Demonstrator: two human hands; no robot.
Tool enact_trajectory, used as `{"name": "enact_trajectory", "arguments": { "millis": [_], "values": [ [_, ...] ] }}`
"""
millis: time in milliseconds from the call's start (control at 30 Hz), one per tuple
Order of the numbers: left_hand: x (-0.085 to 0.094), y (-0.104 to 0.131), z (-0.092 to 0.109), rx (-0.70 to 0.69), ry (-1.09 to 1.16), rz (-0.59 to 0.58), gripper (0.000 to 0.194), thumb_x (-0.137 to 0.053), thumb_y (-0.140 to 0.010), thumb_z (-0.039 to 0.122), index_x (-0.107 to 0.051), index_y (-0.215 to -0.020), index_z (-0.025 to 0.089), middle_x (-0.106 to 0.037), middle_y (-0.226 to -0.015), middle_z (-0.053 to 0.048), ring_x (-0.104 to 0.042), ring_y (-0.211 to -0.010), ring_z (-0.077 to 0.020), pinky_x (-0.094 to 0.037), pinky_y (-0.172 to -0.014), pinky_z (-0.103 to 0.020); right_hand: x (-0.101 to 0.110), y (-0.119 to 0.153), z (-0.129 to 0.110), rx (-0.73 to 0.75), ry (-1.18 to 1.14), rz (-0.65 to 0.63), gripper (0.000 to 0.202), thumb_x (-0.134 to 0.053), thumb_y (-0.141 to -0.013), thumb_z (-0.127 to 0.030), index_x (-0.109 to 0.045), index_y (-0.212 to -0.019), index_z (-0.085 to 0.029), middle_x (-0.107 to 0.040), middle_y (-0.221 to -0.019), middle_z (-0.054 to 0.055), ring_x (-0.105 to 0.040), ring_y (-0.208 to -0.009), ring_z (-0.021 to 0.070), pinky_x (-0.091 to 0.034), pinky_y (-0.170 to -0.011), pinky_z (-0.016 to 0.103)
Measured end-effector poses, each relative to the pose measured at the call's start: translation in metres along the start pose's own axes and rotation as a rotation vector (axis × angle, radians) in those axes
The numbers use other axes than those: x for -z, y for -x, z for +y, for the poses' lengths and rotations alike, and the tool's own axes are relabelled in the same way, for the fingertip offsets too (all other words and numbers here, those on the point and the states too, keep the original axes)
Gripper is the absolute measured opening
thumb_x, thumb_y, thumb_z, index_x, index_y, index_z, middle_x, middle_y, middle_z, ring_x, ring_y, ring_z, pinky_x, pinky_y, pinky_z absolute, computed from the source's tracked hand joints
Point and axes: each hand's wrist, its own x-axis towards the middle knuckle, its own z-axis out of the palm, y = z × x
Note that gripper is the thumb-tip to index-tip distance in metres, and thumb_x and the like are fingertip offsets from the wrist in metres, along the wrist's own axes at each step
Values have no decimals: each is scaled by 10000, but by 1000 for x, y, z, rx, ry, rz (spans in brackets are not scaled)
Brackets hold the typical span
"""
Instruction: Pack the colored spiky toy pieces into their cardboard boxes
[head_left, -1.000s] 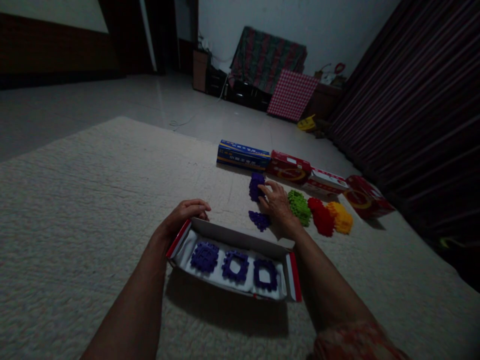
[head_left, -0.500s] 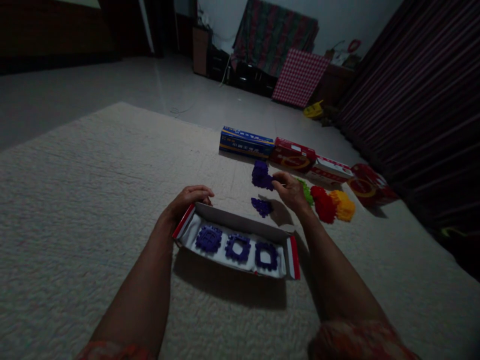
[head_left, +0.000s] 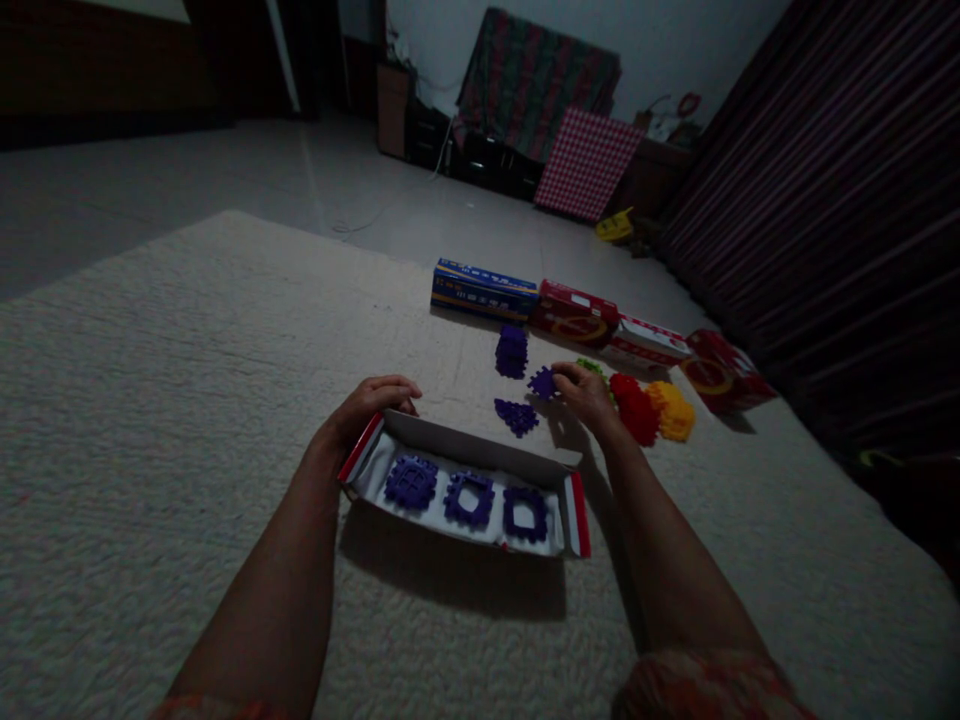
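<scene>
My right hand [head_left: 584, 393] pinches the edge of a purple toothed building piece [head_left: 543, 383] just above the mat. Close by are a stack of purple pieces [head_left: 511, 352] and a purple triangular piece [head_left: 516, 417]. My left hand [head_left: 376, 403] is curled round the far left corner of a long open cardboard box [head_left: 480, 437] with red ends; its thumb is hidden. Lined with white, the box contains three purple toothed pieces side by side: a window-like one [head_left: 412, 484] and two with open centres, one in the middle [head_left: 469, 499] and one at the right [head_left: 525, 514].
Red pieces [head_left: 636, 410], yellow pieces [head_left: 673, 411] and green pieces [head_left: 592, 367] lie beyond my right hand. A blue box [head_left: 484, 290], a red box [head_left: 574, 313], a white-and-red box [head_left: 645, 342] and another red box [head_left: 726, 371] line the back of the pale mat [head_left: 187, 400].
My right hand has moved slightly nearer and lower with the purple piece, drawing it away from the purple stack. The left hand stays at the box's corner. The view has shifted slightly.
</scene>
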Motion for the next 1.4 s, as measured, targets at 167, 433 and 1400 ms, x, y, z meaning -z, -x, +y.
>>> {"name": "enact_trajectory", "arguments": {
  "millis": [167,433,1400],
  "values": [
    [-1,1,1,18,-17,6,191,-757,-694,324,-713,-802,173,-665,-619,-9,-630,-586,-160,-466,-574,-268,-12,-8,-1,14,-100,-51,316,-560,-704,-345,-654,-964,-192,-694,-902,48,-615,-737,185,-534,-666,335],
    [-2,1,4,22,-50,31,225,-755,-678,334,-716,-811,156,-674,-616,-18,-639,-589,-166,-466,-576,-264,-33,-7,-2,247,65,-61,222,-493,-769,-253,-643,-928,-211,-687,-943,59,-634,-886,224,-511,-869,398],
    [-1,0,1,-4,-9,14,205,-775,-673,323,-733,-805,172,-662,-609,-6,-646,-608,-169,-494,-596,-277,37,67,-79,593,334,-54,381,-648,-839,-291,-611,-1206,-195,-698,-1158,117,-665,-1041,282,-534,-923,450]
  ]
}}
